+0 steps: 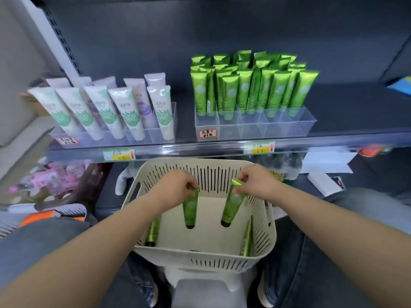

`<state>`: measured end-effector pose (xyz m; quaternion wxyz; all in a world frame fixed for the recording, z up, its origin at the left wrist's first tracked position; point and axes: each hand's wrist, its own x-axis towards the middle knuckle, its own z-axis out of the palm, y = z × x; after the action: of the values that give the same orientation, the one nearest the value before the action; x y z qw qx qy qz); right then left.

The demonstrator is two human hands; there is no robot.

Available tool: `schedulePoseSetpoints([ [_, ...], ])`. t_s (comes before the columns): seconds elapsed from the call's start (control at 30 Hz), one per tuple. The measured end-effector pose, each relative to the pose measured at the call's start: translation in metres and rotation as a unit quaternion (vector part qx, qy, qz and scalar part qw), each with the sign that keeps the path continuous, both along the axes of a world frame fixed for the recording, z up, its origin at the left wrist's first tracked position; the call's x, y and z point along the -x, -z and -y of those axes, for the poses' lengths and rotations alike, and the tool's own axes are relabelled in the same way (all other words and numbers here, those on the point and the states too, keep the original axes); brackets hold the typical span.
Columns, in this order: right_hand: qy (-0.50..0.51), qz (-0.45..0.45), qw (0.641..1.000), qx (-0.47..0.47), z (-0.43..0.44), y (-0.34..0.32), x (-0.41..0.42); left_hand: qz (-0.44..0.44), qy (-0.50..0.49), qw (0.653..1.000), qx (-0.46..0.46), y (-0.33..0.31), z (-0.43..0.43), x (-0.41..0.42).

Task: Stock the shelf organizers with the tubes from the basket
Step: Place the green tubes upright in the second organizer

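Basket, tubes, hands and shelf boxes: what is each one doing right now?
Left hand: pinches left tube.
Right hand: pinches right tube.
Left tube: held upright, cap down.
Right tube: held tilted, cap down.
Basket: two loose tubes lean inside.
Green organizer: mostly filled, front slots look empty.

- where can we reach in?
- over the far rim of the basket (200,162) and the front rail (200,150) of the shelf (185,121).
- and inside the clear organizer (295,126)?
- its front compartments are open to us from above; green tubes (244,90) packed upright wall off the rows behind.
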<state>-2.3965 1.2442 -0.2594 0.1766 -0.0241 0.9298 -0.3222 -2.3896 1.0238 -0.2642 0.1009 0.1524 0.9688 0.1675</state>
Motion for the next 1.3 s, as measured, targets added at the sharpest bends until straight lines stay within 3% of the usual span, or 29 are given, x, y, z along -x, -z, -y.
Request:
schedulePoseSetpoints([
  [0.6,-0.048,-0.175,0.982,0.046,-0.006,-0.121,0.026,-0.188,0.027,0.981,0.03,-0.143,-0.033,0.025],
  [1.1,-0.028,-0.305,0.952,-0.004,-0.014,-0.19,0.081,-0.291,0.025,0.956,0.013,-0.2,-0.045,0.079],
  [1.3,-0.005,-0.311,0.95,0.009,-0.016,-0.186,0.106,-0.306,0.024,0.952,0.002,-0.2,-0.045,0.103],
])
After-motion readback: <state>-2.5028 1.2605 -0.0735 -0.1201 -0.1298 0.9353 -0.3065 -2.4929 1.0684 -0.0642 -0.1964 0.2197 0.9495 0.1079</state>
